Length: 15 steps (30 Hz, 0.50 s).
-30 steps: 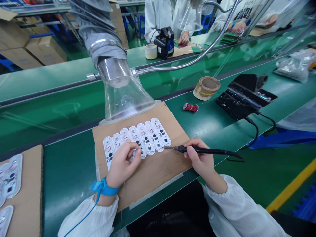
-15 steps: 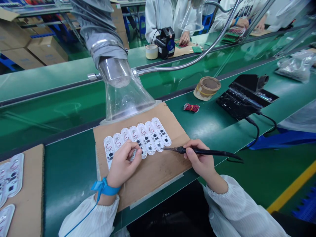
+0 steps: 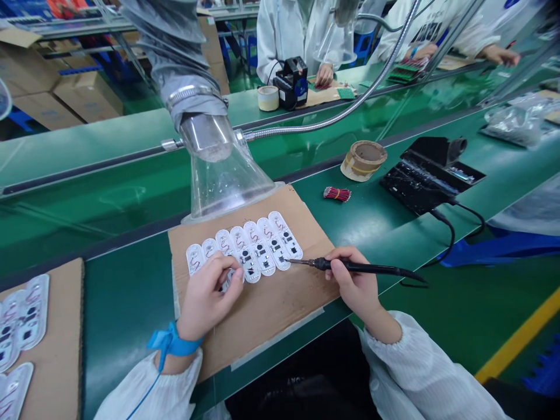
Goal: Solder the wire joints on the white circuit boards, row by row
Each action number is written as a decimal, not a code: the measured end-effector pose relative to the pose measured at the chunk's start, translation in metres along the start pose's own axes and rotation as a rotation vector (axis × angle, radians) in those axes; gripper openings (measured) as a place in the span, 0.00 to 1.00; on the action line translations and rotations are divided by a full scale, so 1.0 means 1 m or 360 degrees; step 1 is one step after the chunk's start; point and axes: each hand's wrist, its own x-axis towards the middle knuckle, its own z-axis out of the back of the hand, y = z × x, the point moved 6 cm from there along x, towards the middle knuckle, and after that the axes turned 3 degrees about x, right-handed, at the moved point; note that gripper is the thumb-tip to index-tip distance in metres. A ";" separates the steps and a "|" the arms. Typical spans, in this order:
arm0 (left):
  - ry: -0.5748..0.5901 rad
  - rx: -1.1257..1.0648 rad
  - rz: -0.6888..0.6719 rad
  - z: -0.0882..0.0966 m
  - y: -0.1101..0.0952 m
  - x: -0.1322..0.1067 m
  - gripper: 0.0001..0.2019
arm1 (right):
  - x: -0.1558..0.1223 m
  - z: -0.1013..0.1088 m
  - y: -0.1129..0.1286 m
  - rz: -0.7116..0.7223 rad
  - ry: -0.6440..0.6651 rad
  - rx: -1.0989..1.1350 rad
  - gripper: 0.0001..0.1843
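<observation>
A row of white oblong circuit boards [image 3: 258, 245] with red wires lies on a cardboard sheet [image 3: 271, 303]. My left hand [image 3: 205, 300], wearing a blue wrist strap [image 3: 168, 344], rests on the left boards with fingers pinched; a thin strand like solder wire shows below it, but I cannot make out what the fingers hold. My right hand [image 3: 354, 283] grips a black soldering iron [image 3: 350, 267]. Its tip touches the lower edge of a board near the right end of the row.
A clear fume-extraction funnel [image 3: 223, 169] hangs just behind the boards. A tape roll [image 3: 364, 158], a bundle of red wires [image 3: 336, 193] and a black soldering station [image 3: 431, 172] lie to the right. More boards on cardboard [image 3: 26, 326] sit at left. Other people work across the conveyor.
My left hand slid a little down and left along the boards. The iron's tip moved slightly left, onto the board edge. The view shifted a bit.
</observation>
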 end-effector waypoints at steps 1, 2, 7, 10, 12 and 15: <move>-0.0011 -0.0008 -0.0025 0.006 0.002 -0.001 0.07 | 0.000 -0.003 0.001 -0.0022 -0.0024 0.0015 0.17; -0.0027 -0.0026 -0.0042 0.011 0.006 -0.003 0.07 | -0.001 -0.006 0.001 -0.0043 -0.0037 0.0028 0.17; -0.0043 -0.0071 0.0001 0.013 0.022 -0.009 0.08 | -0.005 -0.026 0.001 0.0014 0.0017 -0.0022 0.14; 0.0064 -0.0029 -0.0017 0.002 0.021 -0.008 0.07 | -0.007 -0.026 -0.002 0.0062 0.0018 -0.0090 0.13; 0.0107 -0.0027 -0.0019 -0.002 0.019 -0.008 0.06 | -0.007 -0.024 -0.003 0.0070 -0.0002 -0.0110 0.13; 0.0149 -0.0035 0.0020 -0.004 0.020 -0.007 0.05 | -0.008 -0.022 -0.005 0.0055 -0.0011 -0.0130 0.13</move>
